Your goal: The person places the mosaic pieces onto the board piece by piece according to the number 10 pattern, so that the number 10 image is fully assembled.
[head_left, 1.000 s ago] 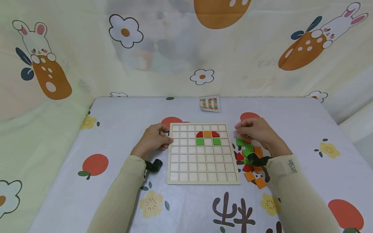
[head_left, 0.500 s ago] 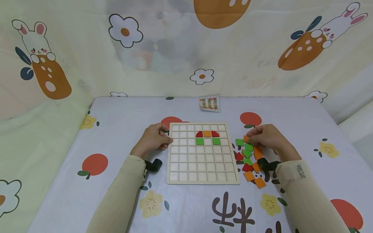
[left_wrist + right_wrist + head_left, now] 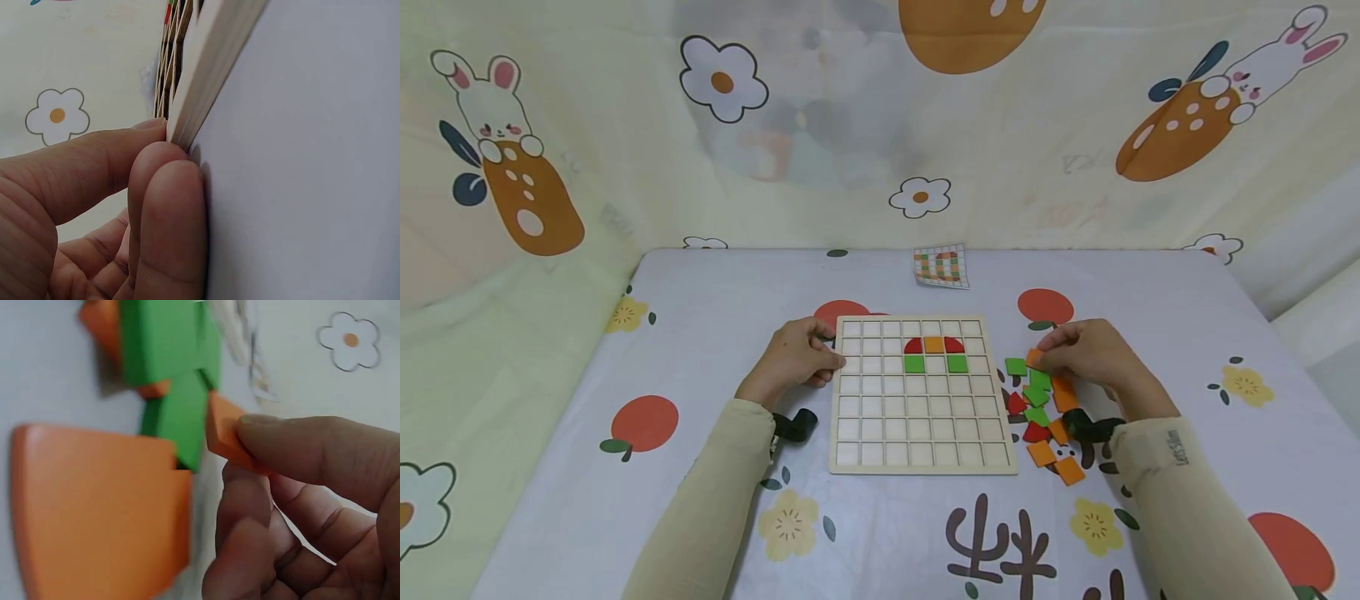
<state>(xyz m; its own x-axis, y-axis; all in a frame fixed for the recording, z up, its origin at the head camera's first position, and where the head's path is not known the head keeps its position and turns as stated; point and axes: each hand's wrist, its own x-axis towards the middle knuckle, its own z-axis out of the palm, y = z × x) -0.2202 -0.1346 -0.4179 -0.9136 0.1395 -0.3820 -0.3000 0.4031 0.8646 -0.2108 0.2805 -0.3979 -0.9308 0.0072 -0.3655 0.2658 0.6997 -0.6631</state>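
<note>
A wooden grid board (image 3: 884, 431) lies flat, with two red quarter-round tiles, an orange square and two green squares (image 3: 914, 364) in its upper cells. My left hand (image 3: 792, 357) holds the board's left edge; in the left wrist view the thumb rests at the top of the rim (image 3: 203, 69) and fingertips press its side. At the right, my right hand (image 3: 1093, 358) pinches an orange tile (image 3: 226, 428) between thumb and fingers, over a loose pile. Green tiles (image 3: 1036, 395), red tiles (image 3: 1037, 432) and orange tiles (image 3: 1070, 472) make up that pile.
A small paper card (image 3: 942, 267) with a coloured grid pattern lies at the back of the table. The white tablecloth (image 3: 715, 333) carries printed fruit and flowers. A patterned curtain (image 3: 820, 142) hangs behind the table. Black straps (image 3: 796, 426) sit at both wrists.
My right hand has moved from beside the board's upper right corner to the pile, slightly right and down, and now pinches an orange tile. The left hand and the board have stayed put.
</note>
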